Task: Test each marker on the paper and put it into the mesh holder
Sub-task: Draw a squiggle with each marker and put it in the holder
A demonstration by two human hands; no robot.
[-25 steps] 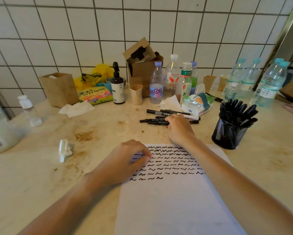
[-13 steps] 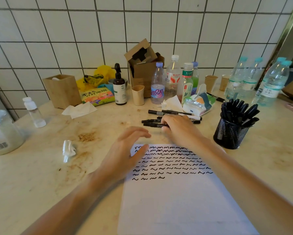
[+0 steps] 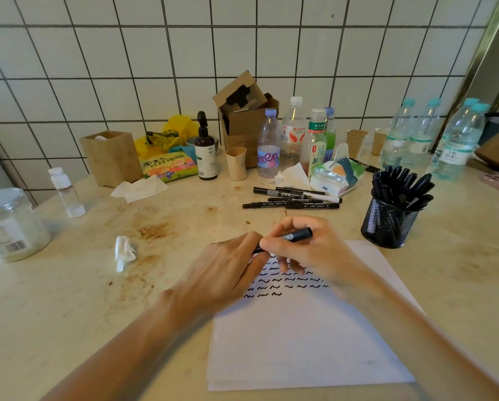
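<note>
Both hands meet over the paper's (image 3: 306,342) top edge on one marker (image 3: 296,235): right hand (image 3: 309,253) closed around its barrel, left hand (image 3: 228,273) pinching its near end. About five markers (image 3: 294,198) lie loose beyond. The holder (image 3: 387,227), crammed full, stands just right of the paper; bare counter (image 3: 69,299) lies left.

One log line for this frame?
step: uncapping | both hands on marker over paper | holder full | loose markers remain
</note>
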